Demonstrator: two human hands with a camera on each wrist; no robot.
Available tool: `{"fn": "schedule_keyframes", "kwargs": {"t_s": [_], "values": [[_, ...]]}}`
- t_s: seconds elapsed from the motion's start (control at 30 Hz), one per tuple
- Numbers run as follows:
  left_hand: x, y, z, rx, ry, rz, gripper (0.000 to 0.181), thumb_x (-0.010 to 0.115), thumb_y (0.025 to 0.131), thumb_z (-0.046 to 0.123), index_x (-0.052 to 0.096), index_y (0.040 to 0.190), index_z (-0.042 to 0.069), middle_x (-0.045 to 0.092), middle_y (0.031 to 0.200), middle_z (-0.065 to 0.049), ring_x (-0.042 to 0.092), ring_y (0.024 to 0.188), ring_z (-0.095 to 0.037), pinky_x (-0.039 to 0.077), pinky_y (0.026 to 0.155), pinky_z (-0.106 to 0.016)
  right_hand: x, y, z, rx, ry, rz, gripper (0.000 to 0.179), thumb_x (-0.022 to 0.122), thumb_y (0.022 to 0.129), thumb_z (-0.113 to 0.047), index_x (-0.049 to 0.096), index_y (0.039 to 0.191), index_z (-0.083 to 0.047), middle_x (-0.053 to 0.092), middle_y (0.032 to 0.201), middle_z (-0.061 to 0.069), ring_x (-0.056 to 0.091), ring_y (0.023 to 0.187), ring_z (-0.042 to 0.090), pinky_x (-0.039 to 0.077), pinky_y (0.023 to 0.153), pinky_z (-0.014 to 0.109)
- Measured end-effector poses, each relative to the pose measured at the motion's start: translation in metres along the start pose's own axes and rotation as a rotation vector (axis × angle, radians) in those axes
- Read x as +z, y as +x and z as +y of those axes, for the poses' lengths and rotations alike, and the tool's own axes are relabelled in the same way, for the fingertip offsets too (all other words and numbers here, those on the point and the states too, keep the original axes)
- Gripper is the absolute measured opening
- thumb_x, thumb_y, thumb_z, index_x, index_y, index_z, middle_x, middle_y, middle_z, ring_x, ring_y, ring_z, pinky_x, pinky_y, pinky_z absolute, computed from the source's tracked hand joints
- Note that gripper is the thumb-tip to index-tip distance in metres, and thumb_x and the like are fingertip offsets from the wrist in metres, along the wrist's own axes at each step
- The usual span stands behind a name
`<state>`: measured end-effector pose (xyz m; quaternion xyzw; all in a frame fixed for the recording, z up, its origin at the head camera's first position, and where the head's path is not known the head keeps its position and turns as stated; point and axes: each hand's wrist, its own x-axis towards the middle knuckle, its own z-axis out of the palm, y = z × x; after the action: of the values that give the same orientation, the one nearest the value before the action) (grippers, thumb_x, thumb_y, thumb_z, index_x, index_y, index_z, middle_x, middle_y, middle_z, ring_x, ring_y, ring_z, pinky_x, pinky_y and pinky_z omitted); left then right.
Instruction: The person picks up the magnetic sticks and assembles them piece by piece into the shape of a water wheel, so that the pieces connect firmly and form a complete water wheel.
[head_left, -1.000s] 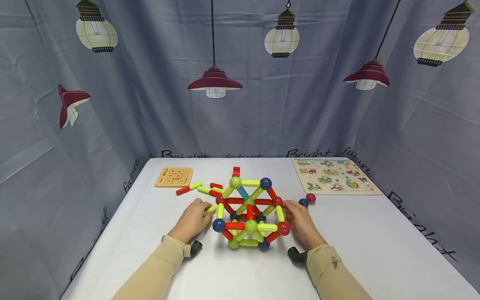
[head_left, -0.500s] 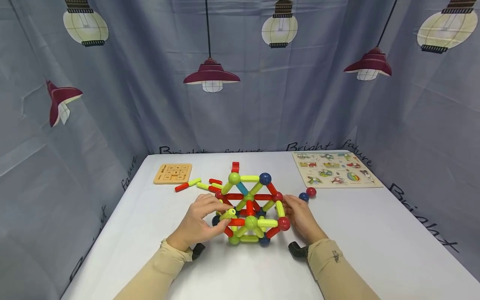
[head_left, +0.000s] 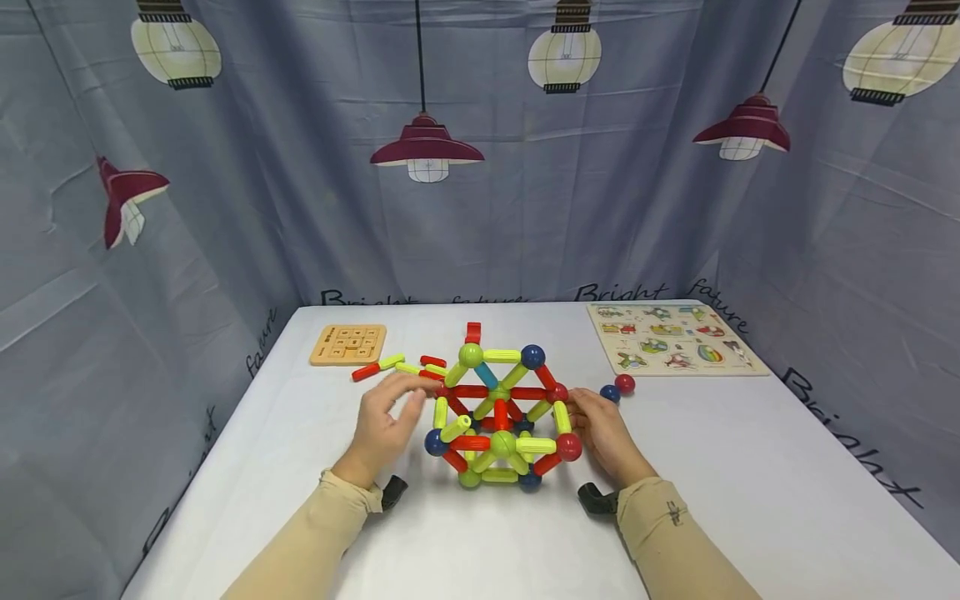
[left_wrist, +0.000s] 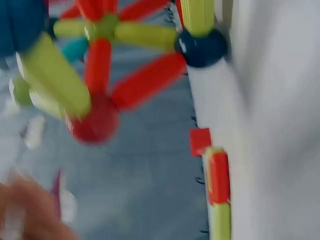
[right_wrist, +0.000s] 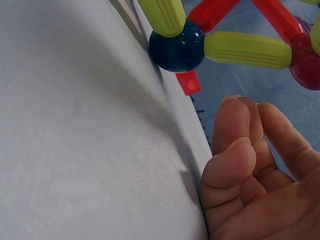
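A frame of magnetic sticks and balls (head_left: 501, 446) stands mid-table, built from yellow-green, red and blue pieces. From its front-left blue ball (head_left: 437, 442), a yellow-green stick (head_left: 456, 429) juts up to the right with one end free. My left hand (head_left: 381, 429) is beside the frame's left side, fingers extended near the left red ball (left_wrist: 97, 120) and nothing in its grasp; in the left wrist view it is a blur. My right hand (head_left: 603, 433) rests at the right side, fingers loosely bent by the right red ball (head_left: 557, 393). The right wrist view shows no piece between those fingers (right_wrist: 230, 127).
Loose red and yellow-green sticks (head_left: 378, 367) lie behind my left hand. Behind my right hand are a blue ball (head_left: 610, 393) and a red ball (head_left: 624, 383). A wooden number puzzle (head_left: 348, 345) lies back left, a picture board (head_left: 675, 340) back right.
My left hand brought the yellow-green stick to the front-left blue ball, let go of it, and drew back up and left. My right hand has stayed by the frame's right side.
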<state>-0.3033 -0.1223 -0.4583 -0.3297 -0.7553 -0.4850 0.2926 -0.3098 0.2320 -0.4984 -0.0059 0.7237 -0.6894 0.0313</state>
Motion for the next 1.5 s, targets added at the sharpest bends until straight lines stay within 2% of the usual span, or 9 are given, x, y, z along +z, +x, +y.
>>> {"fn": "schedule_keyframes", "kwargs": {"t_s": [0.1, 0.2, 0.3, 0.4, 0.73, 1.03, 1.3, 1.4, 1.5], "values": [[-0.005, 0.013, -0.018, -0.328, 0.058, 0.083, 0.033, 0.052, 0.103, 0.007, 0.065, 0.133, 0.009, 0.069, 0.125, -0.011, 0.065, 0.112, -0.029, 0.053, 0.092, -0.038, -0.002, 0.001, 0.001, -0.001, 0.016, -0.006, 0.047, 0.040, 0.112, -0.034, 0.057, 0.131, 0.006, 0.063, 0.106, 0.010, 0.062, 0.088, 0.019, 0.056, 0.079, 0.026], [-0.005, 0.022, -0.042, -0.591, 0.270, -0.155, 0.050, 0.047, 0.104, 0.009, 0.045, 0.154, 0.010, 0.047, 0.156, -0.016, 0.047, 0.140, -0.039, 0.044, 0.109, -0.057, -0.004, 0.001, 0.002, 0.011, 0.017, -0.004, 0.048, 0.041, 0.111, -0.035, 0.055, 0.134, 0.005, 0.064, 0.107, 0.008, 0.063, 0.089, 0.018, 0.057, 0.080, 0.025], [0.000, 0.022, -0.061, -0.644, 0.469, -0.488, 0.061, 0.045, 0.103, 0.007, 0.029, 0.162, 0.008, 0.021, 0.169, -0.019, 0.024, 0.154, -0.045, 0.027, 0.115, -0.071, -0.005, 0.001, 0.003, 0.018, 0.017, -0.007, 0.050, 0.042, 0.111, -0.037, 0.054, 0.135, 0.005, 0.064, 0.107, 0.007, 0.063, 0.091, 0.018, 0.057, 0.082, 0.025], [0.005, 0.021, -0.069, -0.624, 0.568, -0.627, 0.062, 0.047, 0.103, 0.007, 0.030, 0.162, 0.011, 0.019, 0.170, -0.018, 0.021, 0.154, -0.045, 0.025, 0.116, -0.072, -0.003, 0.002, 0.002, 0.008, 0.014, -0.013, 0.050, 0.043, 0.111, -0.038, 0.056, 0.133, 0.005, 0.064, 0.105, 0.007, 0.063, 0.090, 0.019, 0.057, 0.082, 0.025], [0.009, 0.028, -0.060, -0.480, 0.856, -0.486, 0.020, 0.071, 0.096, 0.017, 0.076, 0.115, 0.015, 0.067, 0.113, -0.011, 0.055, 0.102, -0.031, 0.048, 0.083, -0.045, -0.004, 0.003, -0.002, -0.011, -0.001, -0.020, 0.050, 0.042, 0.111, -0.038, 0.056, 0.134, 0.005, 0.065, 0.105, 0.006, 0.063, 0.091, 0.017, 0.057, 0.083, 0.024], [0.013, 0.026, -0.059, -0.533, 0.792, -0.462, 0.017, 0.068, 0.088, 0.012, 0.075, 0.103, 0.009, 0.063, 0.089, -0.007, 0.058, 0.081, -0.021, 0.053, 0.062, -0.037, -0.004, 0.005, -0.002, 0.004, -0.009, -0.023, 0.051, 0.041, 0.112, -0.038, 0.054, 0.136, 0.005, 0.064, 0.107, 0.007, 0.063, 0.092, 0.018, 0.056, 0.084, 0.024], [0.012, 0.022, -0.052, -0.578, 0.753, -0.428, 0.028, 0.067, 0.093, 0.016, 0.075, 0.118, 0.007, 0.070, 0.105, -0.012, 0.063, 0.087, -0.021, 0.057, 0.069, -0.038, -0.003, 0.004, 0.001, 0.008, -0.022, -0.020, 0.051, 0.040, 0.112, -0.039, 0.057, 0.135, 0.004, 0.065, 0.105, 0.007, 0.062, 0.090, 0.018, 0.056, 0.082, 0.024], [0.003, 0.026, -0.036, -0.580, 0.660, -0.302, 0.027, 0.068, 0.096, 0.024, 0.074, 0.116, 0.008, 0.071, 0.104, -0.009, 0.064, 0.087, -0.021, 0.056, 0.071, -0.038, -0.002, 0.003, 0.000, 0.003, -0.027, -0.032, 0.050, 0.040, 0.112, -0.036, 0.058, 0.134, 0.005, 0.066, 0.102, 0.007, 0.063, 0.088, 0.018, 0.056, 0.080, 0.025], [-0.005, 0.034, -0.005, -0.488, 0.431, -0.049, 0.023, 0.072, 0.096, 0.026, 0.074, 0.111, 0.010, 0.072, 0.097, -0.005, 0.066, 0.086, -0.019, 0.054, 0.075, -0.037, -0.001, 0.002, -0.001, 0.014, -0.051, -0.038, 0.049, 0.039, 0.112, -0.037, 0.059, 0.133, 0.003, 0.067, 0.103, 0.007, 0.063, 0.089, 0.019, 0.056, 0.080, 0.025]]}}
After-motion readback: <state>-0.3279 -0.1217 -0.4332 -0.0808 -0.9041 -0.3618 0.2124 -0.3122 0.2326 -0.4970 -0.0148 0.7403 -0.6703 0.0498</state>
